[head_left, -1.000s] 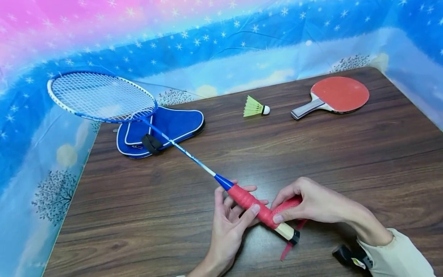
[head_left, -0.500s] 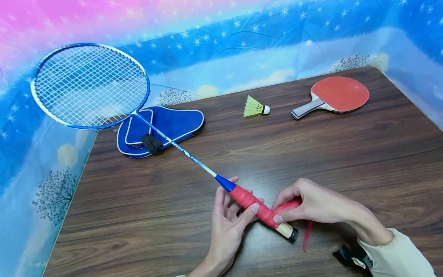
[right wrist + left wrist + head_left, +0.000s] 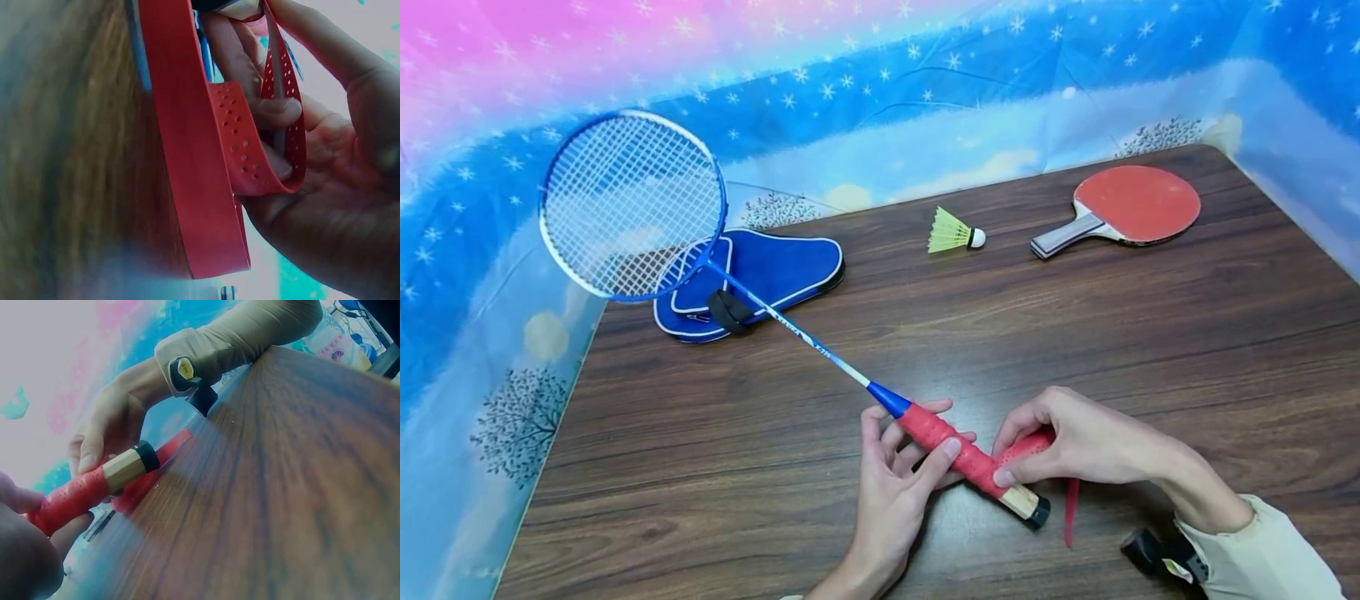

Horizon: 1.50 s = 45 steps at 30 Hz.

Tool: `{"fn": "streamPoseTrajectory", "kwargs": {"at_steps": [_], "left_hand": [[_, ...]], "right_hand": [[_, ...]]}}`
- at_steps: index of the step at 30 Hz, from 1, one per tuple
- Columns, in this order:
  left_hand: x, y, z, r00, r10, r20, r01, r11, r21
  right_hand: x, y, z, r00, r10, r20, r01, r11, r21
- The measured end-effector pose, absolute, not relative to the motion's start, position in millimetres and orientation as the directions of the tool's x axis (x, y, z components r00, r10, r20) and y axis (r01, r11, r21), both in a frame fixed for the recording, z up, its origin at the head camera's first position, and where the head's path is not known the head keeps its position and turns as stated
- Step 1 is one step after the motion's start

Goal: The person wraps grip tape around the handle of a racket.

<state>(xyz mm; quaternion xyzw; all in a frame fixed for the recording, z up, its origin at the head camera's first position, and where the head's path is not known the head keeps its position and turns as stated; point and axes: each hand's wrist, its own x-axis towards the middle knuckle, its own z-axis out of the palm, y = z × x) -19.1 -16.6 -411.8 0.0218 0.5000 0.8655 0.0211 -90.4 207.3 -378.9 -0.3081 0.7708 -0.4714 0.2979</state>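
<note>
Badminton racket (image 3: 807,338) held over the counter (image 3: 700,433), head to the far left, partly in front of the blue case (image 3: 790,258), handle toward the near side. Red tape (image 3: 932,427) covers the handle up to the blue cone; a short wooden stretch (image 3: 1019,501) by the black end cap (image 3: 1038,513) is bare. Left hand (image 3: 895,483): thumb on the wrapped section, fingers behind it, supporting the handle. Right hand (image 3: 1078,442): thumb and fingers narrow, pinching tape at the lower edge of the wrap; the right wrist view shows the loose strip (image 3: 194,137) looped through the fingers, its tail hanging. Step in hand, judged: winding the grip, near its last turns. Next move probably calls for the left hand to roll the handle while the right keeps tension and overlaps evenly toward the cap; slack there could wrinkle the wrap.
</note>
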Motion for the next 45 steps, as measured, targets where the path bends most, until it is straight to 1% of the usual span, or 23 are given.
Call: {"fn": "streamPoseTrajectory", "kwargs": {"at_steps": [5,13,19,26,33,36,40,45], "left_hand": [[-19.1,-17.2,-412.7,-0.997,0.069,0.018,-0.02,-0.503,0.864],[-20.8,-16.9,-413.1,-0.998,0.059,-0.038,-0.064,-0.556,0.829],[-20.5,-19.0,-412.9,-0.996,0.036,-0.081,-0.087,-0.557,0.826],[-20.9,-20.0,-412.4,-0.998,0.034,-0.056,-0.065,-0.557,0.828],[-21.5,-21.2,-412.2,-0.997,0.045,-0.064,-0.078,-0.519,0.851],[-21.7,-21.7,-411.6,-0.996,0.057,-0.062,-0.082,-0.504,0.859],[-21.2,-21.3,-411.8,-0.998,0.061,-0.032,-0.059,-0.521,0.852],[-20.6,-19.8,-414.5,-0.998,0.054,0.035,0.0,-0.55,0.835]], "right_hand": [[-93.0,212.8,-378.4,-0.611,-0.774,-0.165,-0.176,0.336,-0.925],[-91.9,211.3,-378.3,-0.65,-0.744,-0.159,-0.16,0.338,-0.927],[-93.0,210.8,-378.1,-0.632,-0.76,-0.153,-0.163,0.323,-0.932],[-93.1,209.4,-381.8,-0.613,-0.769,-0.181,-0.169,0.352,-0.921],[-92.1,208.3,-382.0,-0.62,-0.772,-0.143,-0.206,0.335,-0.92],[-92.9,209.9,-381.4,-0.612,-0.778,-0.138,-0.206,0.326,-0.923],[-93.8,211.7,-381.4,-0.599,-0.787,-0.149,-0.19,0.32,-0.928],[-92.3,209.8,-382.8,-0.627,-0.764,-0.151,-0.197,0.343,-0.919]]}}
